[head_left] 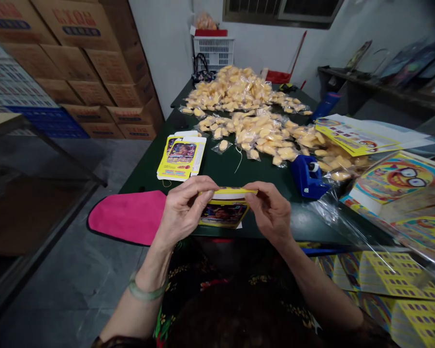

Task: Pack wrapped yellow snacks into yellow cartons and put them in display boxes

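A dark floral garment [181,275] fills the foreground, tucked against the near side of a green worktop [145,169], where a person holds a small yellow printed carton [224,213] at the edge, close to the body. The left hand [188,208] and the right hand [271,212] pinch its upper edge between thumbs and fingers, one at each end, a grip that seems meant to keep the flap even and the box steady. Two similar cartons [181,157] lie overlapping beyond the left hand, apparently set there for easy reach. A blue tape dispenser [306,179] sits past the right hand, likely for the same reason, while clear-wrapped pale yellow pieces [232,92] heap farther back, seemingly massed as a common stock
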Demonstrator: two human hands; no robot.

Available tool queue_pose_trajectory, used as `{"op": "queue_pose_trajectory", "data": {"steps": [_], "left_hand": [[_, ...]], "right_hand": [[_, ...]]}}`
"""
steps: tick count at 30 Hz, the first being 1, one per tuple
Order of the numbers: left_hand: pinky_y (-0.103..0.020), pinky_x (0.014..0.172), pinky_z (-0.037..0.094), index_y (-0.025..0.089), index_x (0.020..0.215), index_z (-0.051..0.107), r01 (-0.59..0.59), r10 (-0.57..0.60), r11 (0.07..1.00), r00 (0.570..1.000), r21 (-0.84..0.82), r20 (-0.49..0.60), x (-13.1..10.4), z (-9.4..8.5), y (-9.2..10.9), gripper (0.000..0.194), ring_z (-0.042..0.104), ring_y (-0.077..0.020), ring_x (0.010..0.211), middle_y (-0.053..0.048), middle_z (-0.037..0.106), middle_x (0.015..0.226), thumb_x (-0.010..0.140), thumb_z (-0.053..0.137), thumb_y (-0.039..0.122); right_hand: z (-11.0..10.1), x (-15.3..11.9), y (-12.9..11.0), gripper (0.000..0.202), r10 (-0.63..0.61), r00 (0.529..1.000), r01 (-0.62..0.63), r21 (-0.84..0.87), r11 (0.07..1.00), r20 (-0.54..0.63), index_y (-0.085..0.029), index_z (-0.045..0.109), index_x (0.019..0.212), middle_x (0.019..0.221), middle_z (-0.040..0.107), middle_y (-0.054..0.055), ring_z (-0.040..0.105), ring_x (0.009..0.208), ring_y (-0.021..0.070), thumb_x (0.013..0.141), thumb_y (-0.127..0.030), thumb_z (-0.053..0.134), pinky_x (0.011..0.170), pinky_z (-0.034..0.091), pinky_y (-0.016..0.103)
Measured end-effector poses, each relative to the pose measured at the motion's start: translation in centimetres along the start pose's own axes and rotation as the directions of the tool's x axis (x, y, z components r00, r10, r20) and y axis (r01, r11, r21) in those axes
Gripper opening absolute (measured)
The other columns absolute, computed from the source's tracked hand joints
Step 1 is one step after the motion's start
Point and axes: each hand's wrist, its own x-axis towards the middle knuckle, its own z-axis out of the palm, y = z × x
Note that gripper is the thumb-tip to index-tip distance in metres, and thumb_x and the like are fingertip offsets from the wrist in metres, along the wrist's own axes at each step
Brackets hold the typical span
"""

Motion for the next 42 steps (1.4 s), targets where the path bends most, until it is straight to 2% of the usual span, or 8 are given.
{"op": "queue_pose_trajectory", "data": {"steps": [10,17,22,26,28,31,35,42], "left_hand": [[-0.030,0.074,0.050,0.020,0.084,0.070,0.043,-0.123,0.930,0.973,-0.364,-0.198,-2.0,1.8,-3.3,0.014,0.062,-0.0153,0.084,-0.005,0.063,0.093,0.087,0.058,0.027],[-0.029,0.069,0.054,0.021,0.084,0.070,-0.090,0.026,0.954,0.975,-0.286,-0.221,-1.8,1.9,-3.9,0.016,0.066,-0.0166,0.084,-0.005,0.066,0.094,0.070,0.076,0.019],[-0.028,0.070,0.054,0.020,0.082,0.068,-0.170,0.134,0.981,0.945,-0.098,-0.298,-1.7,2.7,-3.8,0.017,0.066,-0.0154,0.084,-0.004,0.068,0.094,0.068,0.078,0.016],[-0.030,0.077,0.052,0.021,0.087,0.067,-0.102,0.145,0.989,0.845,0.111,-0.514,-2.0,4.9,-3.2,0.023,0.063,-0.0145,0.088,-0.002,0.064,0.095,0.069,0.075,0.010],[-0.030,0.077,0.051,0.021,0.089,0.066,-0.077,0.159,0.983,0.814,0.167,-0.559,-2.1,5.8,-2.9,0.025,0.062,-0.0144,0.087,-0.002,0.062,0.093,0.068,0.075,0.009],[-0.029,0.076,0.050,0.020,0.090,0.065,-0.090,0.197,0.972,0.814,0.216,-0.547,-2.2,6.2,-3.0,0.027,0.061,-0.0145,0.086,-0.003,0.061,0.093,0.067,0.075,0.008],[-0.030,0.074,0.050,0.021,0.091,0.064,-0.102,0.228,0.961,0.818,0.256,-0.529,-2.2,6.0,-3.5,0.028,0.061,-0.0155,0.085,-0.003,0.061,0.093,0.067,0.075,0.010],[-0.030,0.073,0.050,0.020,0.087,0.065,-0.091,0.216,0.964,0.815,0.250,-0.537,-1.9,5.9,-3.6,0.024,0.061,-0.0158,0.083,-0.003,0.061,0.090,0.067,0.075,0.013]], "right_hand": [[2.5,-1.0,1.3,0.024,-0.400,0.911,0.397,-0.048,0.917,-0.106,-0.024,0.058,0.105,0.104,0.062,0.008,0.062,0.092,0.0172,0.088,-0.010,0.049,0.072,0.053,0.033],[3.4,-1.6,3.1,0.018,-0.356,0.923,0.364,0.032,0.931,-0.142,-0.029,0.055,0.108,0.107,0.061,0.008,0.061,0.096,0.0215,0.092,-0.032,0.049,0.074,0.053,0.041],[2.7,-0.8,2.6,0.017,-0.374,0.926,0.375,0.007,0.927,-0.061,-0.027,0.056,0.104,0.105,0.062,0.008,0.062,0.095,0.0197,0.088,-0.021,0.053,0.074,0.053,0.036],[-1.0,-0.6,4.4,0.034,-0.088,0.992,0.078,-0.106,0.991,-0.094,-0.021,0.054,0.115,0.113,0.059,0.012,0.063,0.081,0.0157,0.083,-0.030,0.058,0.066,0.052,0.030],[-4.7,-0.4,6.2,0.035,0.194,0.916,-0.262,-0.158,0.952,-0.351,-0.018,0.055,0.113,0.095,0.061,0.006,0.057,0.063,0.0111,0.081,-0.033,0.057,0.061,0.049,0.028],[-10.9,0.6,9.0,0.028,0.427,0.638,-0.641,-0.135,0.755,-0.641,-0.012,0.060,0.097,0.068,0.054,-0.001,0.049,0.056,0.0105,0.078,-0.033,0.055,0.058,0.044,0.025],[-16.2,2.8,11.2,0.021,0.555,0.556,-0.764,-0.117,0.635,-0.619,-0.013,0.060,0.069,0.052,0.049,-0.004,0.045,0.052,0.0101,0.069,-0.033,0.068,0.051,0.037,0.024],[-17.3,5.6,12.6,0.021,0.791,0.396,-0.907,-0.065,0.416,-0.466,-0.012,0.059,0.065,0.054,0.052,-0.004,0.044,0.047,0.0064,0.073,-0.022,0.074,0.044,0.035,0.020]]}}
